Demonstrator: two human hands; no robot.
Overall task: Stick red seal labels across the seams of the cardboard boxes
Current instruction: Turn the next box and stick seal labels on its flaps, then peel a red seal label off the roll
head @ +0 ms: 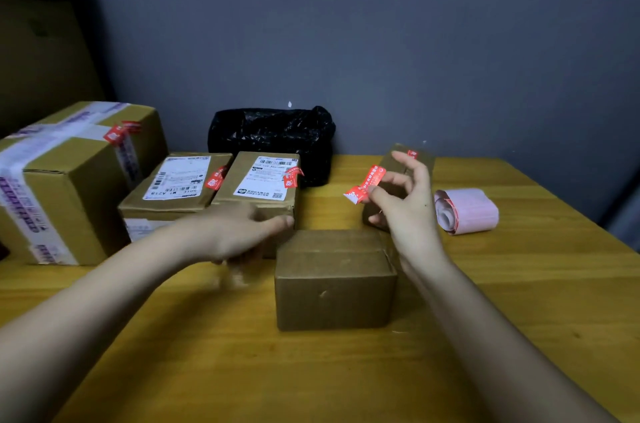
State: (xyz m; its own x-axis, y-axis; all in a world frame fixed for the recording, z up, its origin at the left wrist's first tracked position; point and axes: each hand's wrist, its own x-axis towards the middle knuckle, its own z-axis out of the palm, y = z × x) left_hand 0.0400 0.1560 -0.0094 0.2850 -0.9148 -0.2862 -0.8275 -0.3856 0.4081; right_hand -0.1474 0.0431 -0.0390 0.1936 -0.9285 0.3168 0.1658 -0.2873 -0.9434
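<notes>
A plain brown cardboard box (335,280) sits in the middle of the wooden table, its top seam bare. Above its right corner my right hand (405,204) pinches a red seal label (365,185) between thumb and fingers, held in the air. My left hand (242,232) is blurred, fingers extended, just left of the box and touching nothing I can make out. Behind my right hand a narrow box (420,159) carries a red label. A roll of labels (467,211) lies on the table to the right.
Two boxes with shipping labels and red seals (180,185) (263,180) stand behind my left hand. A large taped box (69,180) fills the far left. A black plastic bag (273,138) leans on the grey wall. The wooden table (311,370) stretches toward me.
</notes>
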